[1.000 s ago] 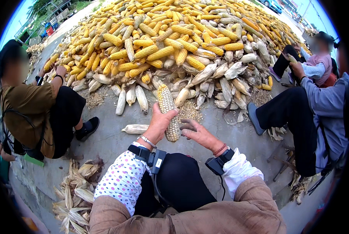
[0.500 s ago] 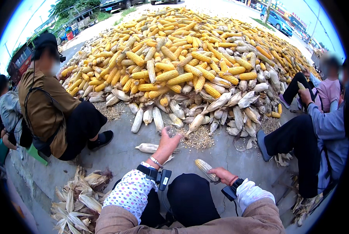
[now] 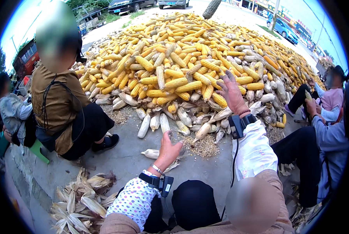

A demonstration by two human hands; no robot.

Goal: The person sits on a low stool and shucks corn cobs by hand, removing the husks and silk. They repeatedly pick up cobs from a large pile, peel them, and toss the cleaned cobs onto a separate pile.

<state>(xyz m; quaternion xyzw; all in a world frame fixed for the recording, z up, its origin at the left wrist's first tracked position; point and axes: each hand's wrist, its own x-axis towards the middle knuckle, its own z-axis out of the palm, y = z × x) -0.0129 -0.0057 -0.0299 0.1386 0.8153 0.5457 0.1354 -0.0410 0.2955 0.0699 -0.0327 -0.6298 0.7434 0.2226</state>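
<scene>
My right hand [image 3: 233, 93] is raised in front of the corn heap [image 3: 190, 66], fingers spread, holding nothing. Beyond it, at the top of the view, a dark-looking corn cob [image 3: 212, 9] is in the air above the heap. Low over the ground, my left hand [image 3: 169, 149] is open, thumb apart from the fingers. Its fingertips are nearest a pale ear in its husk [image 3: 164, 123] at the heap's front edge; I cannot tell whether they touch it. Beside that hand lies another husked ear [image 3: 150, 153], partly hidden behind it.
Loose kernels [image 3: 203, 146] are scattered before the heap. Stripped husks [image 3: 83, 201] pile up at lower left. A person in a brown top [image 3: 59, 101] sits at left; other people, one in a blue-grey sleeve [image 3: 330, 126], sit at right. Parked vehicles [image 3: 173, 4] stand behind.
My right hand has swung up and forward from near my knee and let go of the corn cob. My left hand stays low, near the husked ears.
</scene>
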